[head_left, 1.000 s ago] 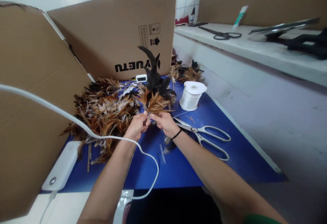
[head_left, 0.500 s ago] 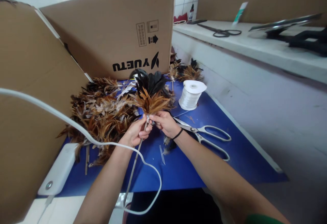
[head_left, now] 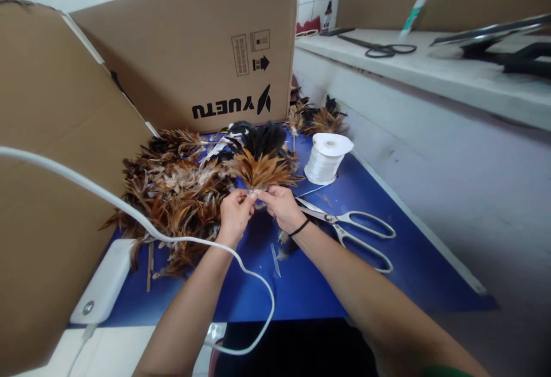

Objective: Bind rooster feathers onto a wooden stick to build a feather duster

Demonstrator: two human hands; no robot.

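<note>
A bunch of orange-brown and black feathers (head_left: 260,167) fans upward from my fingertips. My left hand (head_left: 233,216) is closed in a pinch on its pale base. From the other side, the thumb and fingers of my right hand (head_left: 282,208) grip the same base, and the two hands' fingertips meet there. What wraps the base is largely hidden by the fingers. Open-bladed scissors (head_left: 340,222) lie just right of my right hand. Behind them stands a white spool of ribbon or thread (head_left: 328,159). To the left spreads a heap of loose brown feathers (head_left: 176,193).
A white cable (head_left: 142,222) loops across the front of my left forearm. A white power bank (head_left: 103,282) lies at the left edge of the blue tabletop (head_left: 310,285). Cardboard panels (head_left: 185,50) enclose the back and left. Dark scissors (head_left: 379,49) rest on the ledge at right.
My left hand has turned from fingers curled below the base to a pinch beside my right fingertips. The long thin strip that hung beneath my hands no longer shows.
</note>
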